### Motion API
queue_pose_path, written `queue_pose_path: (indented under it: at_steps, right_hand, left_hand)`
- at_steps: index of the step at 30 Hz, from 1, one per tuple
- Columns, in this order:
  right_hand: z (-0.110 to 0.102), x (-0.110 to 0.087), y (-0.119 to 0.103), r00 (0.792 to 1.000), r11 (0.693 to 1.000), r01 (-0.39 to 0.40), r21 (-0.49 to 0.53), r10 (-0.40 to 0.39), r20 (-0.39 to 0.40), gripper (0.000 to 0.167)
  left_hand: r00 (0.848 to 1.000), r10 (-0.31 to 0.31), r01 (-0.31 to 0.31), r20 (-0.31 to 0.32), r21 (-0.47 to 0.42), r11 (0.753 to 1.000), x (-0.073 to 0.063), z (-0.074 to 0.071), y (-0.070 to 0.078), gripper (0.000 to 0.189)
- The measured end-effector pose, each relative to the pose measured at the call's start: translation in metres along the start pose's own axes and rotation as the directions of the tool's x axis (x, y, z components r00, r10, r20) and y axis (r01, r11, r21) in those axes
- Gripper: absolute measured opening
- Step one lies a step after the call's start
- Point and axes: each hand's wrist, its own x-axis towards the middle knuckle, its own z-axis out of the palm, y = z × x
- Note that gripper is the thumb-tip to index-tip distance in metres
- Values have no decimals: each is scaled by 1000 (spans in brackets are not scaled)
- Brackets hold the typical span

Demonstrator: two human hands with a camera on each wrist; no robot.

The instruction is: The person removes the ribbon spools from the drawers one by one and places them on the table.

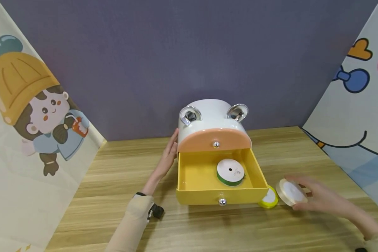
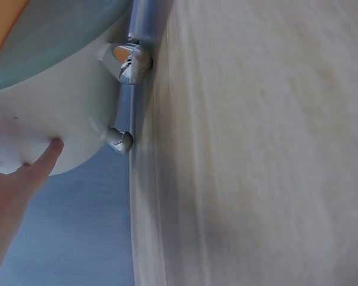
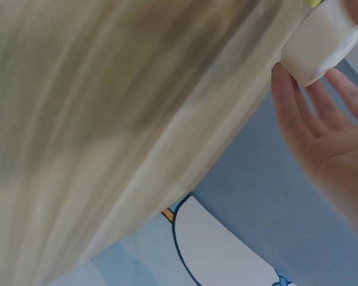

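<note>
My right hand (image 1: 324, 196) grips a cream ribbon spool (image 1: 291, 192) between thumb and fingers, to the right of the pulled-out drawer. In the right wrist view the fingertips (image 3: 281, 74) lie along one side of the spool (image 3: 316, 44). With its fingers extended, my left hand (image 1: 168, 157) rests against the left side of a white storage box (image 1: 208, 110) with silver ears. The box's yellow drawer (image 1: 200, 197) stands out towards me. Inside it lies a green ribbon spool (image 1: 230, 171) with a white face. A yellow ribbon spool (image 1: 269, 197) sits by the drawer's front right corner, partly hidden.
An orange upper drawer front (image 1: 195, 137) with a silver knob is closed above the yellow one. The box stands on a wood-grain table (image 1: 113, 196), close to a grey-blue back wall (image 1: 145, 70). Cartoon-printed panels border the left and right sides.
</note>
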Motion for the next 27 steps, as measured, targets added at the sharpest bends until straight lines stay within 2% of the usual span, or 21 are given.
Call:
queue_pose_path:
  at_steps: [10, 20, 27]
  right_hand:
    - [9, -6, 10, 1000, 1000, -12, -19, 12, 3, 82]
    - [14, -7, 14, 996, 999, -49, 11, 48, 71, 83]
    - [11, -7, 12, 986, 993, -109, 47, 102, 134, 81]
  left_hand:
    - [1000, -10, 10, -8, 10, 1000, 0, 0, -1, 52]
    - [1000, -27, 27, -7, 2, 1000, -1, 2, -1, 50]
    - [1000, -9, 9, -11, -5, 1000, -2, 2, 2, 51]
